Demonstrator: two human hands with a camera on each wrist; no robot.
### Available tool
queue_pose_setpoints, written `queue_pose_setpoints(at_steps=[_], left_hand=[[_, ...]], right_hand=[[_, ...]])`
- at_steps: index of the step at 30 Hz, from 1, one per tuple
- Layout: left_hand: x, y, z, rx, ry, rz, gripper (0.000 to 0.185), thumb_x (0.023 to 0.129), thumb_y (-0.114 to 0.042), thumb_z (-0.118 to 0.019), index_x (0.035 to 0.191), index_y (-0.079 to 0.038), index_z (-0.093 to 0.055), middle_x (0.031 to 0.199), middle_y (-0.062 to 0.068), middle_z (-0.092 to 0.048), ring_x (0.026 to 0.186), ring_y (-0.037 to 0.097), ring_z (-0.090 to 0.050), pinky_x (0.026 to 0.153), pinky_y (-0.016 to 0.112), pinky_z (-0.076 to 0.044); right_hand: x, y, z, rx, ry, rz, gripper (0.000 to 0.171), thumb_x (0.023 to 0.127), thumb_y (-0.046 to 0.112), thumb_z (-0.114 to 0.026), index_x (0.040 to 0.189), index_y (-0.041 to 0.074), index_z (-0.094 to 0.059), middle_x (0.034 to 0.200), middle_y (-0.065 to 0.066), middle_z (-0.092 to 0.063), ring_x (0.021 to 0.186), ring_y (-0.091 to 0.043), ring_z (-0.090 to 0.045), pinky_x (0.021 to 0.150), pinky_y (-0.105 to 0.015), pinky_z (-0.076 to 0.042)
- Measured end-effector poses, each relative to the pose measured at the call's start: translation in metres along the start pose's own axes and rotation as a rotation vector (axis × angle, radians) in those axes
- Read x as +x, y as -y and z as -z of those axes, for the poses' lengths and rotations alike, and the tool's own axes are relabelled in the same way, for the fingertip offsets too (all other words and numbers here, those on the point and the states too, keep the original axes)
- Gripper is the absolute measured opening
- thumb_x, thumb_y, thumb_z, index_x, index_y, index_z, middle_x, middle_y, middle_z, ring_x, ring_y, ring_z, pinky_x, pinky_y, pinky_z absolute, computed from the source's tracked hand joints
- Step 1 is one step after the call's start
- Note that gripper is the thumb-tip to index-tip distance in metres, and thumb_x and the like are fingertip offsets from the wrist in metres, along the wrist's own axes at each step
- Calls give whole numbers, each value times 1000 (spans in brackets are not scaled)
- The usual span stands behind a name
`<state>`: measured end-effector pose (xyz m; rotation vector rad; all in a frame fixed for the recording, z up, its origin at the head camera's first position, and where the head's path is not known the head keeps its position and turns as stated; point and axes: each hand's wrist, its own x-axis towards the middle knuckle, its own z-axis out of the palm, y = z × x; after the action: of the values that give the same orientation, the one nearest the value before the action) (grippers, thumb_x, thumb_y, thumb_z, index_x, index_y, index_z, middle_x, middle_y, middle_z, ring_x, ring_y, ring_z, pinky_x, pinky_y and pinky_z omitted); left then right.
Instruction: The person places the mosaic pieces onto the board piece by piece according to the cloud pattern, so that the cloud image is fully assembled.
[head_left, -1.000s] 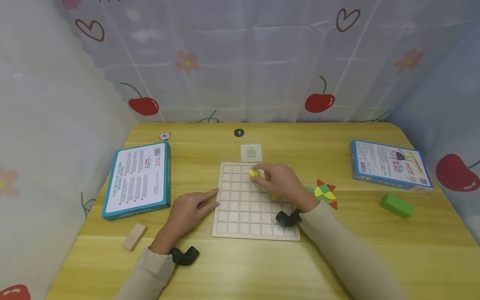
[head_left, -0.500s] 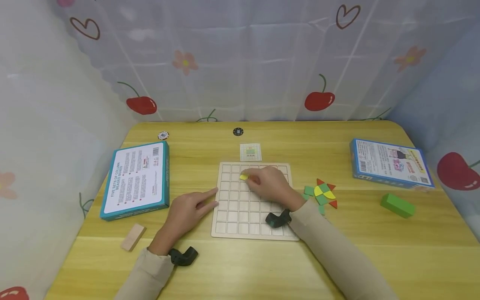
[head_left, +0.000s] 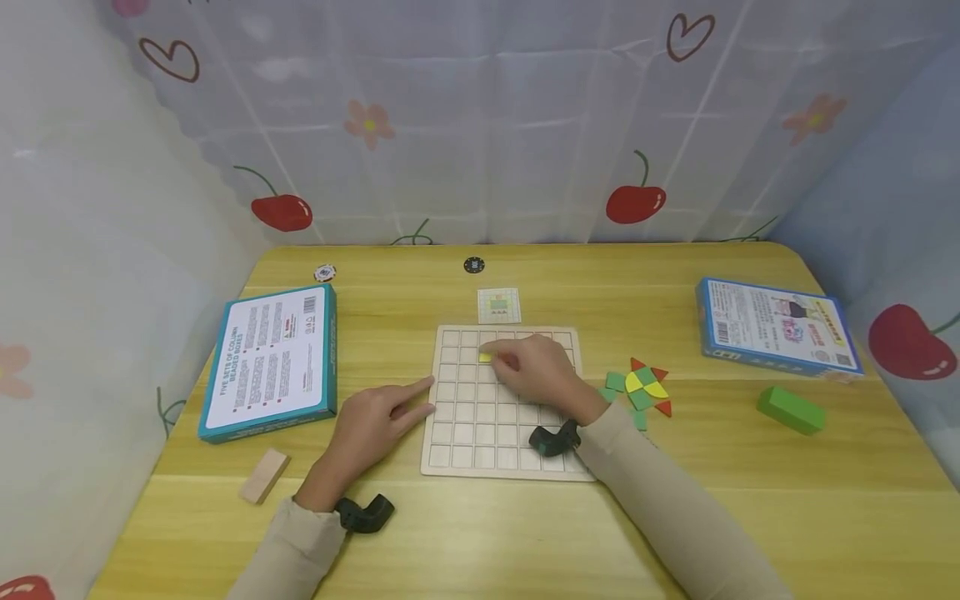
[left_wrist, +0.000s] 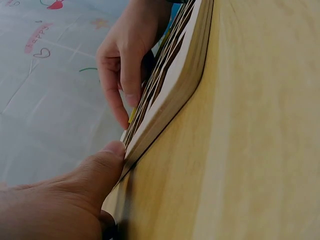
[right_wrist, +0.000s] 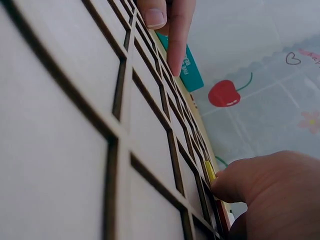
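Observation:
A pale wooden grid board lies flat at the middle of the yellow table. My right hand rests over its upper rows, its fingertips pinching a small yellow piece down at a cell in the second row. The right wrist view shows that piece low against the grid under a fingertip. My left hand lies on the table left of the board, index finger and thumb straight against the board's left edge. It holds nothing.
A pattern card lies just behind the board. A cluster of green, yellow and red pieces sits to the board's right. A teal box lies left, a blue box and green block right, and a wooden block near left.
My right hand has carried the yellow piece leftward across the board's upper rows and lowered it onto the grid. The left hand has stayed at the board's edge.

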<state>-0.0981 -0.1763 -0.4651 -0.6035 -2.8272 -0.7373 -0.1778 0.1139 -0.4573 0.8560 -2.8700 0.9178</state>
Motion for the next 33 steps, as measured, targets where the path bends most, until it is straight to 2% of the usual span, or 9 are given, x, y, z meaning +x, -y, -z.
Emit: queue_pose_setpoints(at_steps=[6, 11, 20, 25, 29, 33], left_hand=[[-1, 0, 0, -4, -6, -1, 42, 95, -45, -72, 134, -29, -70, 56, -16, -34, 53, 2, -30, 50, 26, -30], [-3, 1, 0, -6, -11, -3, 42, 95, -45, -72, 134, -29, -70, 55, -15, -34, 53, 3, -30, 51, 26, -30], [0, 0, -2, -13, -4, -3, 42, 95, -44, -73, 135, -30, -70, 55, -15, -34, 53, 3, -30, 50, 27, -30], [2, 0, -2, -21, 4, -5, 42, 96, -44, -72, 135, -30, -69, 55, -16, -35, 53, 3, -31, 51, 27, -31], [1, 0, -1, -18, 1, 7, 43, 95, -46, -72, 135, -30, -69, 55, -15, -34, 53, 3, -31, 52, 26, -32], [0, 0, 0, -16, 8, 12, 44, 95, -46, -72, 135, -29, -69, 55, -15, -34, 53, 3, -31, 52, 26, -32]], right_hand=[[-2, -1, 1, 6, -12, 16, 36, 99, 24, -62, 134, 26, -70, 53, 13, -33, 50, -5, -27, 51, -29, -28], [-16, -2, 11, 79, -52, 3, 36, 99, 25, -65, 135, 24, -70, 52, 12, -32, 48, -6, -26, 49, -29, -28], [-81, -22, 43, 64, -209, -62, 33, 94, 21, -75, 127, 17, -74, 55, 12, -32, 48, -6, -29, 47, -26, -25], [-121, -44, 59, -11, -331, -80, 28, 91, 18, -79, 119, 13, -77, 55, 14, -32, 49, -3, -28, 47, -25, -28], [-144, -62, 73, -88, -378, -173, 25, 94, 21, -77, 117, 13, -77, 55, 12, -35, 48, -6, -30, 47, -27, -28], [-164, -75, 83, -115, -355, -315, 22, 96, 25, -74, 115, 15, -77, 56, 8, -37, 49, -10, -34, 47, -29, -27]])
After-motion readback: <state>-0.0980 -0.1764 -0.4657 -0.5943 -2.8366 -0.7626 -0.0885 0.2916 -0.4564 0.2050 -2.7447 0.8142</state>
